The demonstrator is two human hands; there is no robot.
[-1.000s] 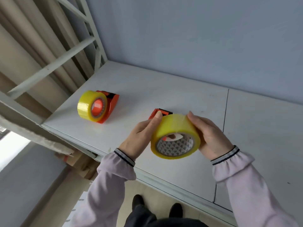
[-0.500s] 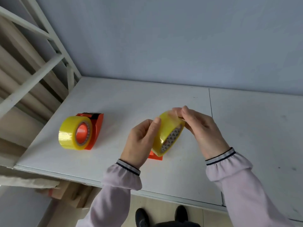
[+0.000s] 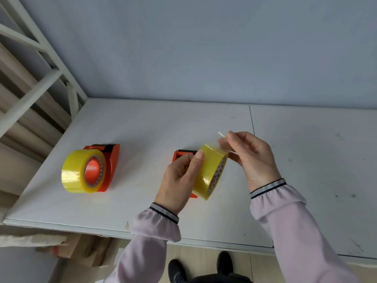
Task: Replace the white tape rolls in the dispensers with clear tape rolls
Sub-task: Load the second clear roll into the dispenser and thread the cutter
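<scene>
My left hand (image 3: 179, 180) grips a yellowish clear tape roll (image 3: 210, 172) by its outer band, holding it on edge above the table. My right hand (image 3: 251, 158) pinches the roll's loose tape end (image 3: 222, 137), which is peeled up and away from the roll. Behind my left hand lies an orange dispenser (image 3: 180, 155), mostly hidden. At the left stands a second orange dispenser (image 3: 111, 166) with a yellowish clear tape roll (image 3: 80, 172) mounted on it.
The white table (image 3: 142, 127) has a seam (image 3: 253, 123) running front to back and its front edge (image 3: 81, 227) close to me. A white metal frame (image 3: 40, 64) rises at the left. Cardboard (image 3: 81, 250) lies on the floor below, beside my shoes.
The roll has turned from facing me to standing on edge. My right hand has left the roll's rim and pulled the tape end up. The view has shifted left.
</scene>
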